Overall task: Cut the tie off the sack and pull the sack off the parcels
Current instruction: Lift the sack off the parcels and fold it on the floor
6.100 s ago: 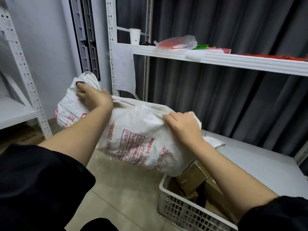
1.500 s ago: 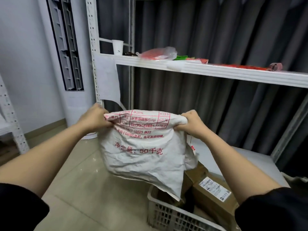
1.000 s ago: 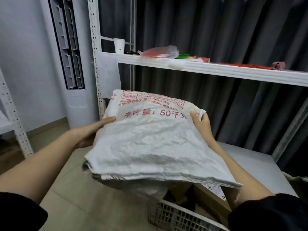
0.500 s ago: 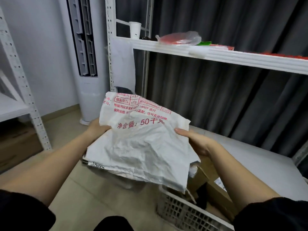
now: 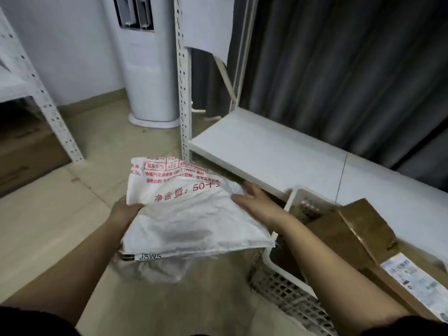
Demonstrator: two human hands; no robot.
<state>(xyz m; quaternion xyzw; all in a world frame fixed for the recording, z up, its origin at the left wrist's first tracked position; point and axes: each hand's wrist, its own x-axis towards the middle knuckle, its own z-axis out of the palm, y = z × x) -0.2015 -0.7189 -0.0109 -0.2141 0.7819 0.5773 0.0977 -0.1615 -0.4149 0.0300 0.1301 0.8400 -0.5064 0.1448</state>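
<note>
Over the tiled floor, just left of the white crate (image 5: 271, 260), we hold the sack (image 5: 191, 214) empty and folded flat, its red print facing up. Our left hand (image 5: 124, 210) pinches the sack's left edge, fingers curled closed on the woven fabric with the thumb on top. Our right hand (image 5: 257, 204) lies against the sack's right side with the fingers spread and nearly straight; it presses or steadies the cloth, and we cannot tell whether any fingertip is hooked under the edge.

The parcels (image 5: 358, 229), brown cardboard boxes, sit in the crate at our right, fully clear of the sack; 1 of them shows a white shipping label (image 5: 417, 282). No tie is visible anywhere on the sack or the floor.

We judge both parts of the task done: the sack hangs limp with nothing bulging inside, and the boxes are bare. What seems left is only tidying, setting the folded sack down somewhere, perhaps on the floor or the low white shelf (image 5: 278, 146) behind it.
</note>
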